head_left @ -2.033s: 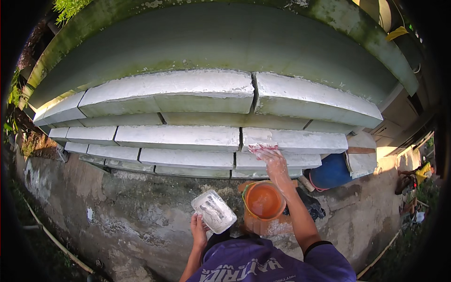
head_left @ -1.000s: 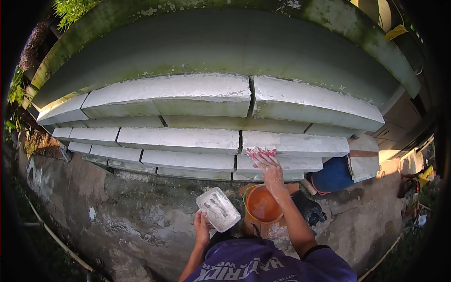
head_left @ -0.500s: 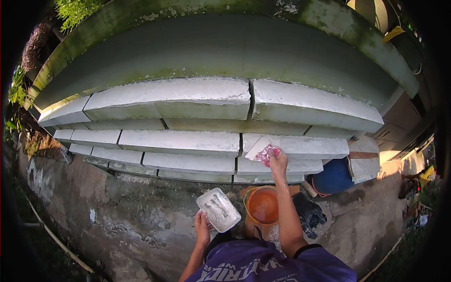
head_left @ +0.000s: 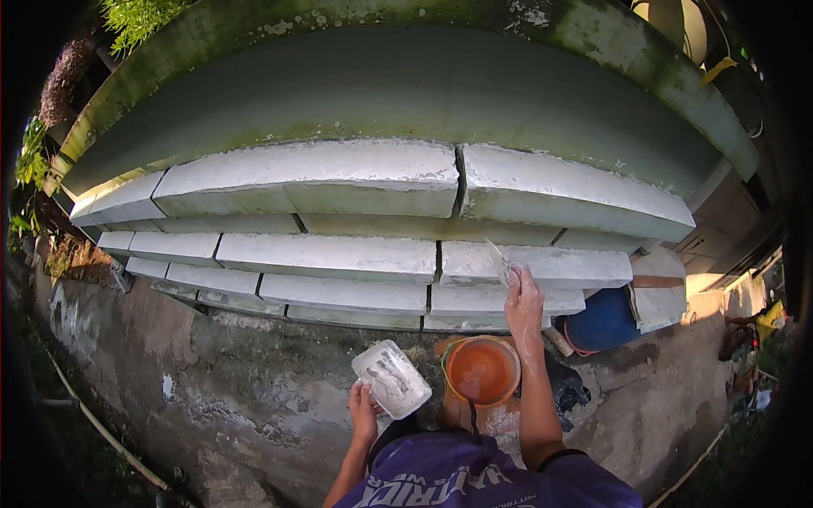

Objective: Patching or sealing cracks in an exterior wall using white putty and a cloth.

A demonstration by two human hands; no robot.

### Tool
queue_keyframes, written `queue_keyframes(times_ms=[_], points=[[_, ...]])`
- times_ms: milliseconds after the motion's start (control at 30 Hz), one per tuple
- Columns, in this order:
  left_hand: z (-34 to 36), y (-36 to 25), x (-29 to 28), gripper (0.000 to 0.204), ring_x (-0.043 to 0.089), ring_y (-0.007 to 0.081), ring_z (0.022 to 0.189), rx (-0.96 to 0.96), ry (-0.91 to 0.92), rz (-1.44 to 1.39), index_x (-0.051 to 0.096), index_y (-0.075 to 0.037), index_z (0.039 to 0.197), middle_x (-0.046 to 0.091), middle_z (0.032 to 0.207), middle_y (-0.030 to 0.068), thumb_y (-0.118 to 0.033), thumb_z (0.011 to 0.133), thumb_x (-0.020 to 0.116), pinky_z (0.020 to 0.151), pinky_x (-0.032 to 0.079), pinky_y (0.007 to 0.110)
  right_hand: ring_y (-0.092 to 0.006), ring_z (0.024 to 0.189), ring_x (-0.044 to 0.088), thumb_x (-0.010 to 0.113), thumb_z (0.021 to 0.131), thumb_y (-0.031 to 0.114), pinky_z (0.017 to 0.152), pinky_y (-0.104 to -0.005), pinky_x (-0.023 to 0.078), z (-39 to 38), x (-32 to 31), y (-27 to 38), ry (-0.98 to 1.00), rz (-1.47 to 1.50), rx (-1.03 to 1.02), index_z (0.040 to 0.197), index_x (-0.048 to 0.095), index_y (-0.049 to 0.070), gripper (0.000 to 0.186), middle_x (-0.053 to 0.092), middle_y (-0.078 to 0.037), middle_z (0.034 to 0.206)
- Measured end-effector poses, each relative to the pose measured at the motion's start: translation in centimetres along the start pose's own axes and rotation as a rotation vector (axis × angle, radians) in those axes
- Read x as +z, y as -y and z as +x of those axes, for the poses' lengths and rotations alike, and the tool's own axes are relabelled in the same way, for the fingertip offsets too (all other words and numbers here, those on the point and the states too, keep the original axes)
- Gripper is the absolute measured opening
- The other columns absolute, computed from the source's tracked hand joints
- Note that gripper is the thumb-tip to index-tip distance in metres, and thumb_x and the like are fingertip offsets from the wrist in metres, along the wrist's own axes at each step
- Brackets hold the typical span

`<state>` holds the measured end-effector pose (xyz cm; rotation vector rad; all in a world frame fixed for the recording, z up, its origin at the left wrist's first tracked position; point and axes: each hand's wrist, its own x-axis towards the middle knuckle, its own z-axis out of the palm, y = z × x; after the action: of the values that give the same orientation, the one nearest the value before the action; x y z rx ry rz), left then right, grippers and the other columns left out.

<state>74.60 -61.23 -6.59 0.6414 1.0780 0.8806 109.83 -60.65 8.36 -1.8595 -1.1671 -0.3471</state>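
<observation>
now the right hand (head_left: 523, 303) grips a small flat putty blade (head_left: 501, 261), turned edge-on against the grey stepped concrete block wall (head_left: 339, 254), while below it the left hand (head_left: 364, 412) clasps a smeared white rectangular mortar board (head_left: 391, 379), apparently between strokes.

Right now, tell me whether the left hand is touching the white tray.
Touching. The head view shows the left hand gripping the lower-left corner of the white tray, fingers wrapped on its edge with no gap.

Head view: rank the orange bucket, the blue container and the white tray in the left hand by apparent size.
1. Blue container, though partly hidden by blocks.
2. Orange bucket and white tray look alike; the tray may sit nearer the camera, so no ranking between them.
</observation>
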Motion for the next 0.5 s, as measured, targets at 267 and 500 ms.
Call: queue_keyframes(times_ms=[267,500], points=[[1.3,1.7,-0.6,0.032,0.067,0.0122,0.074,0.0,0.021,0.038,0.05,-0.011,0.125,0.065,0.102,0.0015,-0.03,0.099,0.053,0.055,0.053,0.025,-0.029,0.126,0.053,0.058,0.075,-0.002,0.109,-0.0412,0.039,-0.1,6.7,-3.2,0.316,-0.347,-0.335,0.126,0.058,0.004,0.051,0.06,-0.014,0.129],[0.2,1.4,-1.2,0.039,0.057,0.006,0.07,-0.012,-0.025,0.002,0.048,-0.009,0.129,0.059,0.093,-0.0004,-0.032,0.099,0.054,0.056,0.051,0.023,-0.0291,0.121,0.056,0.057,0.074,-0.004,0.105,-0.0428,0.041,-3.0,1.6,1.0,0.512,-0.202,-0.312,0.118,0.063,0.006,0.046,0.063,-0.013,0.124]])
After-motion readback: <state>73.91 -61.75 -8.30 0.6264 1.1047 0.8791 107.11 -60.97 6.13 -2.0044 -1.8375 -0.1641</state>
